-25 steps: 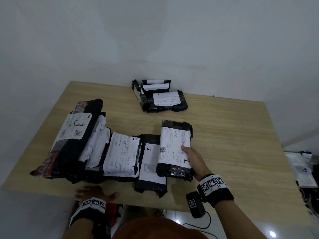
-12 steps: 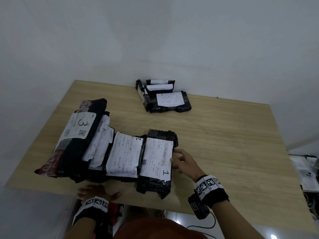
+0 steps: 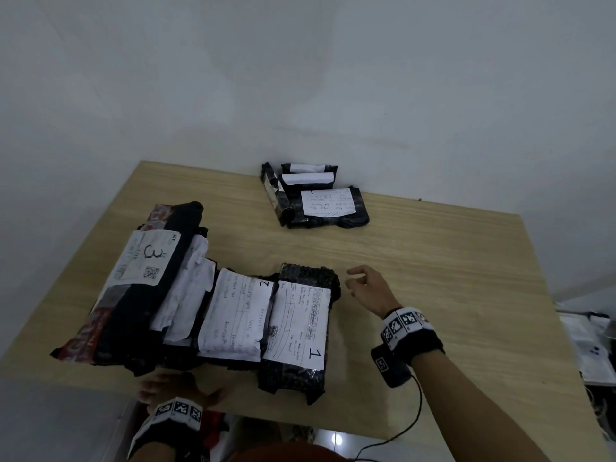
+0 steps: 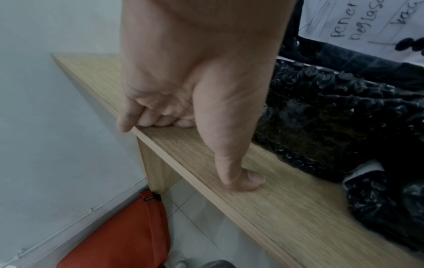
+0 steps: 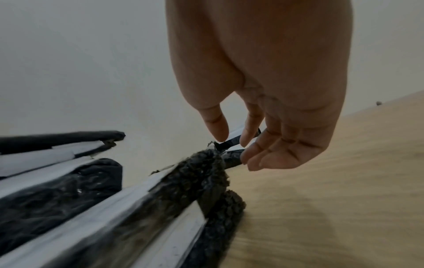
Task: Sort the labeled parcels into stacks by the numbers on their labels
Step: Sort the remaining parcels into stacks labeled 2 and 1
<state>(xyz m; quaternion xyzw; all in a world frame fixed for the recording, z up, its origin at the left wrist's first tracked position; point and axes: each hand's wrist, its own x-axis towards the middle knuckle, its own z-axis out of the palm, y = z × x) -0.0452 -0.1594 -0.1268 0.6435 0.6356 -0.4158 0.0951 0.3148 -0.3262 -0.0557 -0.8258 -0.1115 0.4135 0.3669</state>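
Black-wrapped parcels with white labels lie on a wooden table (image 3: 433,261). In a row at the front left are a parcel marked 3 (image 3: 146,261), a parcel marked 2 (image 3: 236,318) and a parcel marked 1 (image 3: 300,328). A far stack (image 3: 320,201) of parcels sits by the wall. My right hand (image 3: 363,288) hovers just right of the parcel marked 1 (image 5: 160,199), fingers relaxed and holding nothing (image 5: 231,143). My left hand (image 3: 173,388) rests on the table's front edge, thumb (image 4: 247,179) pressed on the top, beside a parcel (image 4: 344,117).
A white wall runs along the table's far and left sides. An orange bag (image 4: 119,232) lies on the floor under the front edge. Papers (image 3: 593,345) lie on the floor at the right. Bare tabletop stretches right of my right hand.
My right hand slid the parcel marked 1 left onto another parcel marked 1, let go of it and drew back to the right. The left hand stayed on the table edge.
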